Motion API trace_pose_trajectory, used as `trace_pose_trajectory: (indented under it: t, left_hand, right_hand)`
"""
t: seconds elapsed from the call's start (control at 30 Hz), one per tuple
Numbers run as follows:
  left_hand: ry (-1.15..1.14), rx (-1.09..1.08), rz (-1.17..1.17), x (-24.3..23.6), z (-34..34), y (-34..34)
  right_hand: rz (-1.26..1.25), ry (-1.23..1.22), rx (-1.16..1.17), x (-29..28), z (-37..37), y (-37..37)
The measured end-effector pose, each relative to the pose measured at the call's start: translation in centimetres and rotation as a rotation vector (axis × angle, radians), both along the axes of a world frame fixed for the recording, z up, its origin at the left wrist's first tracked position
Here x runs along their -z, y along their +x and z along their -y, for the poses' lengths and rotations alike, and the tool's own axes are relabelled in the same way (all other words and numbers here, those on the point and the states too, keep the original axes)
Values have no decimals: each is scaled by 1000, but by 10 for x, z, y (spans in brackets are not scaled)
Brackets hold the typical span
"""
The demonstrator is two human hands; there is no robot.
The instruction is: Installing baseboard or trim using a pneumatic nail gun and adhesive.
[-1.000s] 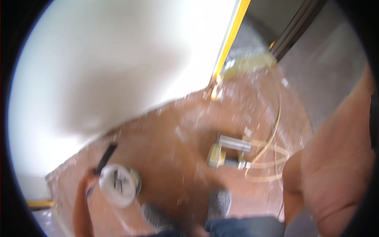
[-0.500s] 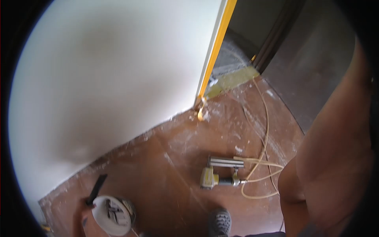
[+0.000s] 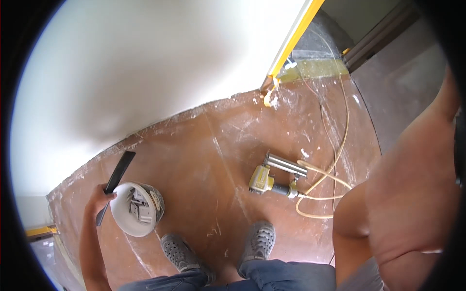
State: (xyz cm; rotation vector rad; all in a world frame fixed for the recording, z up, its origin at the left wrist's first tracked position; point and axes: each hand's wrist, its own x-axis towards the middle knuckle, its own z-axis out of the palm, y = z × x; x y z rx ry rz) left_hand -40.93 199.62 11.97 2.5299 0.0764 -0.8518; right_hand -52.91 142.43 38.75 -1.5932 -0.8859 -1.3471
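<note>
My left hand is closed around a flat, slightly curved black strip. One end of the strip points up toward the white wall, the other sticks out below my fingers. Right beside the hand is a white bucket, tilted in view, with several grey pieces inside, their kind unclear. Whether my fingers also touch the bucket's rim I cannot tell. My right arm is raised along the right side, and its hand lies beyond the picture's edge.
A yellow-and-black air nailer lies on the brown, white-flecked floor, its beige hose looping away to a doorway. Orange tape edges the white wall. Crumpled tape lies at the wall's corner. My shoes stand near the bottom.
The view has shifted, so floor and nailer sit higher in the picture. My left hand and strip show more fully beside the bucket, and both my shoes are now visible.
</note>
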Motion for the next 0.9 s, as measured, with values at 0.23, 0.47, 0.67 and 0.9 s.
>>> trace_pose_trajectory:
  t: [0.23,0.47,0.67,0.9]
  left_hand:
    - [1,-14,-69,7,29,-14]
    - [-208,-29,-125,-2,97,-27]
    - [-180,39,-108,0,129,-31]
    - [-333,71,-96,5,138,-54]
  right_hand:
    - [-873,54,24,107,-22,11]
    - [-1118,-657,-433,236,-141,0]
    - [-1206,-1278,-100,291,-207,14]
    - [-1382,-879,-45,370,-207,22]
